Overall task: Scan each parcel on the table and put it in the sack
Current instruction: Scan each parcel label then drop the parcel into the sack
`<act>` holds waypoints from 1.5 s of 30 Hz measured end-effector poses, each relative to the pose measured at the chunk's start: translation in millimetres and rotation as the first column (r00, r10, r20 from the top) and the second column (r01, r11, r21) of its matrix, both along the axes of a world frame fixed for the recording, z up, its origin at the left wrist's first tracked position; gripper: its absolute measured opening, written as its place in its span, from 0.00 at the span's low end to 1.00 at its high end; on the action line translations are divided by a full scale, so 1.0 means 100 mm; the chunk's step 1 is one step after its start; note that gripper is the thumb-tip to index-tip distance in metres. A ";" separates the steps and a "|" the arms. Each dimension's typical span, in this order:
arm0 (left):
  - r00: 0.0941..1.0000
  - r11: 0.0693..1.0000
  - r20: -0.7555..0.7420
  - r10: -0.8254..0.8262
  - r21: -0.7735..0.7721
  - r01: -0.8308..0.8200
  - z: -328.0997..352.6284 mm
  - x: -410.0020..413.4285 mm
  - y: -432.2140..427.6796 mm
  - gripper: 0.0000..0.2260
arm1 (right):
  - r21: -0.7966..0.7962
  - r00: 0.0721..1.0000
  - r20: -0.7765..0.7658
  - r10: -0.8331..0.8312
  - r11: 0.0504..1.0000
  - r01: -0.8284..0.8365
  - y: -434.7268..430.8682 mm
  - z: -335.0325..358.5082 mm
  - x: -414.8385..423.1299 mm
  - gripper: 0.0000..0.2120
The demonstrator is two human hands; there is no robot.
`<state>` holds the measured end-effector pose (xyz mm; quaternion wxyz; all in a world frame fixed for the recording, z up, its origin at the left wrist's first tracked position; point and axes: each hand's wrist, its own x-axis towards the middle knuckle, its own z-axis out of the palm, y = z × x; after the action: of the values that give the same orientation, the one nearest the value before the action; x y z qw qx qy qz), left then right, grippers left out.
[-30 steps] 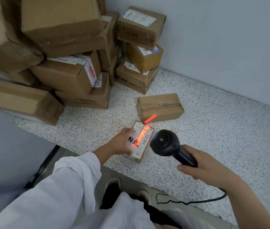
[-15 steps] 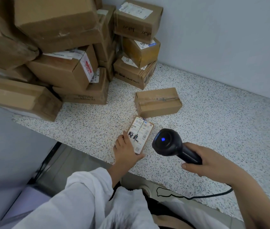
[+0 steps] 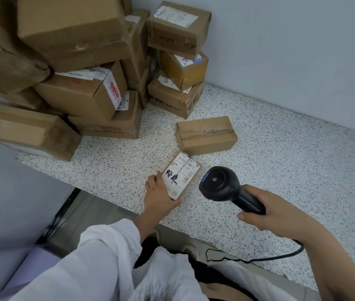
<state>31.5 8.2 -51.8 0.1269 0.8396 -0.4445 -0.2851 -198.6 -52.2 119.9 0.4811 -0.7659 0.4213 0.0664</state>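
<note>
Parcel sorting room or courier depot: stacked cardboard boxes (image 3: 81, 68) with shipping labels piled on speckled table (image 3: 280, 170), corded handheld barcode scanner (image 3: 220, 183), plain grey wall (image 3: 291, 51).

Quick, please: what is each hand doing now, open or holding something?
Left hand: holds the small labelled parcel by its near edge.
Right hand: grips the scanner by its handle.
</note>
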 end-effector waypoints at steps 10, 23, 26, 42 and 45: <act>0.996 0.931 -0.057 0.068 -0.355 -0.084 0.43 -0.09 0.08 0.45 | -0.110 0.932 0.208 -0.295 0.940 0.322 0.07 0.02 -0.17 0.14; 0.957 0.741 0.045 -0.285 -0.623 0.250 1.58 -0.40 -0.21 0.46 | -0.162 0.653 0.460 -0.602 0.666 0.728 0.62 0.33 -0.70 0.12; 0.887 0.670 0.078 -0.456 -0.626 0.399 1.77 -0.55 -0.38 0.45 | -0.171 0.550 0.487 -0.679 0.543 0.822 0.91 0.42 -0.86 0.12; 0.466 0.254 0.152 -0.872 -0.673 0.694 2.01 -2.53 -0.11 0.44 | -0.106 -0.036 0.624 -0.780 -0.130 0.986 2.60 0.55 -2.10 0.14; 0.467 0.243 0.140 -0.873 -0.706 0.665 2.03 -3.11 -0.02 0.44 | -0.161 -0.031 0.636 -0.771 -0.171 0.972 2.72 0.64 -2.63 0.12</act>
<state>-280.0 6.5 151.5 0.3262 0.3436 -0.8468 -0.2418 -461.6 220.0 183.6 0.1763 -0.3427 0.7412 -0.5496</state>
